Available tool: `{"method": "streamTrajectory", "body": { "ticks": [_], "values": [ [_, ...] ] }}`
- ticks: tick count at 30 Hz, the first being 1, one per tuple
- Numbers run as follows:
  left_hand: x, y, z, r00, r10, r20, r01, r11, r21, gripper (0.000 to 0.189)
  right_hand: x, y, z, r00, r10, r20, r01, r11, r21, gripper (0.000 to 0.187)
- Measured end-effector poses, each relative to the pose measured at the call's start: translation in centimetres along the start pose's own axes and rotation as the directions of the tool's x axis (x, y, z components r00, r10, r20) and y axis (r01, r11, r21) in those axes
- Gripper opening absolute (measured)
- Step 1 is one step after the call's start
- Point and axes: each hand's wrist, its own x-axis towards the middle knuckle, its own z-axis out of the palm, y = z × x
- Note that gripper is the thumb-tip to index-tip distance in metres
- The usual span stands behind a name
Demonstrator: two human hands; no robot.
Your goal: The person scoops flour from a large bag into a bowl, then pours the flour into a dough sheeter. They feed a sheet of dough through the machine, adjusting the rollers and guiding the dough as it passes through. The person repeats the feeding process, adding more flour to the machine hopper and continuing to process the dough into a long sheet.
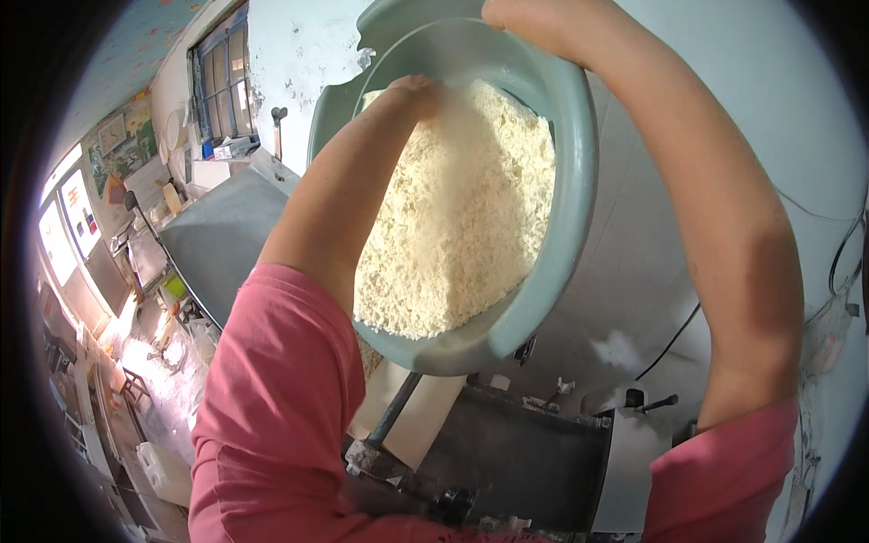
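A large grey-green plastic basin [577,203] with a broken rim is tilted before me. Pale, crumbly material [468,224] fills much of it. My left hand [417,95] reaches inside, at the upper left of the crumbly mass; its fingers are blurred, so what they hold does not show. At the basin's top rim is my right hand [506,13], partly cut off by the picture's edge, with its fingers hidden. Below the basin stands a machine with a dark flat surface [523,448] and a pale board [434,414] beside a metal rod [394,410].
A grey metal sheet or hopper [224,231] stands left of my left arm. A white plastic jug [163,472] lies lower left, by a cluttered floor. Black cables [669,343] hang near the right wall. A barred window [227,81] is upper left.
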Motion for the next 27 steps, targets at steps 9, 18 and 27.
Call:
{"method": "streamTrajectory", "body": {
  "ticks": [9,18,27],
  "values": [
    [-9.7,-1.2,7.6,0.998,-0.061,-0.014,0.054,0.952,-0.301,0.053,1.1,1.5,0.7,0.937,0.325,0.127,-0.348,0.892,0.287,0.039],
    [-22.0,-5.7,9.8,0.972,-0.201,0.125,0.194,0.979,0.065,0.042,1.6,2.2,1.8,0.958,0.265,0.110,-0.278,0.758,0.590,0.026],
    [-22.4,6.5,5.7,0.779,0.321,-0.539,-0.627,0.395,-0.672,0.037,2.4,0.2,0.5,0.974,0.207,0.093,-0.225,0.826,0.516,0.025]
  ]
}}
